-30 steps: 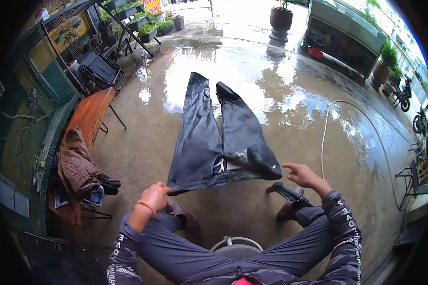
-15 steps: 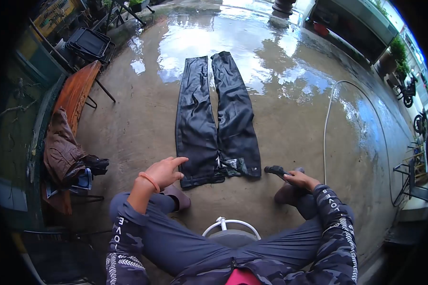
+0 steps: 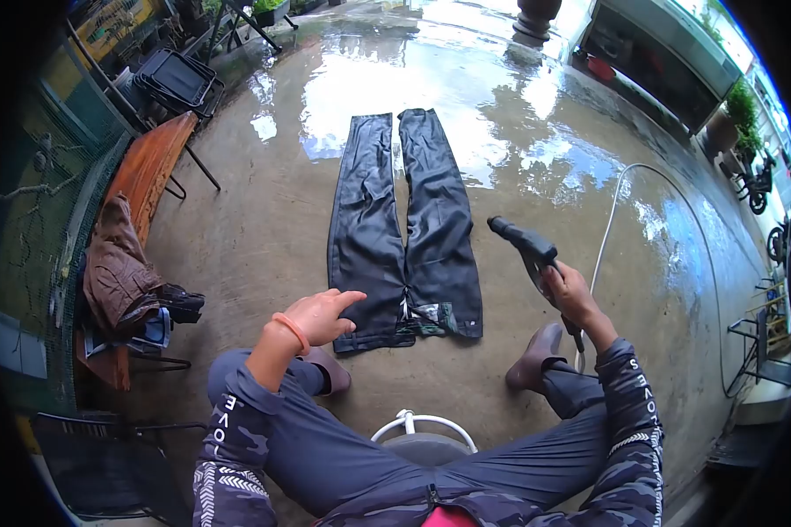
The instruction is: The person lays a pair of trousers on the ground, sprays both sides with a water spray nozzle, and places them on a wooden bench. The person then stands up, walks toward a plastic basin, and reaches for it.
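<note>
Dark, shiny trousers (image 3: 365,237) lie flat on the wet concrete in front of me, waistband nearest and legs pointing away. A patterned lining shows at the waist. My left hand (image 3: 316,318), with an orange band at the wrist, hovers at the waistband's left side, fingers stretched out and holding nothing; whether it touches the cloth I cannot tell. Wrapped round the grip of a black hose spray gun (image 3: 526,241) is my right hand (image 3: 571,294). The gun's nozzle points forward and left, to the right of the trousers. No spray shows.
A pale hose (image 3: 608,220) runs in a loop over the floor at right. At left stands a wooden bench (image 3: 154,162) with a brown garment (image 3: 119,263) on it. I sit on a round stool (image 3: 426,448) in boots. Puddles (image 3: 360,88) spread beyond the trousers.
My right hand has lifted the spray gun from beside my right boot, up and forward. My left hand has shifted slightly right. The trousers lie as before; the view has tilted a little.
</note>
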A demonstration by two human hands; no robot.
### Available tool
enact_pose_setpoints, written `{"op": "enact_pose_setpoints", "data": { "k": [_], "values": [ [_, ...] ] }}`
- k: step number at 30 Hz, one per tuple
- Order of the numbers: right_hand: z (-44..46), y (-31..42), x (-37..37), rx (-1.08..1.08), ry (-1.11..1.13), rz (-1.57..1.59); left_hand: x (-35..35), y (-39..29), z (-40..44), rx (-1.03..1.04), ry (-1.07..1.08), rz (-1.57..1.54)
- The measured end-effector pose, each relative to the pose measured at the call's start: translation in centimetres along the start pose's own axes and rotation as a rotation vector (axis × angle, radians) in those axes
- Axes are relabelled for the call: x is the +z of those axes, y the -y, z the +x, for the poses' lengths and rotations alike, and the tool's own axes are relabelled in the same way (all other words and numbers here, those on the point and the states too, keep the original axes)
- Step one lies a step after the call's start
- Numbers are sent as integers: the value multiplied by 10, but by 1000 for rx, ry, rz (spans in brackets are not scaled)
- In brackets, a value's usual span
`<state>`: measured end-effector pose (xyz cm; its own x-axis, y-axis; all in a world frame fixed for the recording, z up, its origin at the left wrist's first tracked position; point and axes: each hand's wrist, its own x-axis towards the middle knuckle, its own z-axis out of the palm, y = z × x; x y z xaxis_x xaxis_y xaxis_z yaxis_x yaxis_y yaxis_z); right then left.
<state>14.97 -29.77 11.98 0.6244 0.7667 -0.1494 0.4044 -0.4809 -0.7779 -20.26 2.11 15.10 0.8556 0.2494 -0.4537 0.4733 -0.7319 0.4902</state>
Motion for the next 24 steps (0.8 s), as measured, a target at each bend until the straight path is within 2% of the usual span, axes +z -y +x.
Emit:
{"op": "enact_pose_setpoints", "data": {
  "k": [1,3,7,10,12,13,16,21,23,24],
  "values": [
    [-1,18,-5,-125,-83,43,0,-4,-3,1,-4,0],
    [-13,55,-14,-206,-171,55,-5,-17,-5,-87,68,58],
    [-34,85,-26,-304,-189,146,-3,-20,-5,-106,96,62],
    [-46,87,-39,-245,-37,47,18,7,4,3,50,46],
    [-51,83,-42,-86,165,-134,24,16,8,82,27,137],
    [-53,76,-38,-77,173,-133,27,16,9,80,36,130],
    [-56,50,-23,202,316,-130,19,9,7,61,31,131],
    [-68,58,-31,123,256,-216,6,-13,1,4,48,154],
    [-71,73,-33,87,148,-299,3,-25,-1,10,60,157],
    [-69,77,-36,122,219,-357,3,-28,0,14,61,165]
  ]
}}
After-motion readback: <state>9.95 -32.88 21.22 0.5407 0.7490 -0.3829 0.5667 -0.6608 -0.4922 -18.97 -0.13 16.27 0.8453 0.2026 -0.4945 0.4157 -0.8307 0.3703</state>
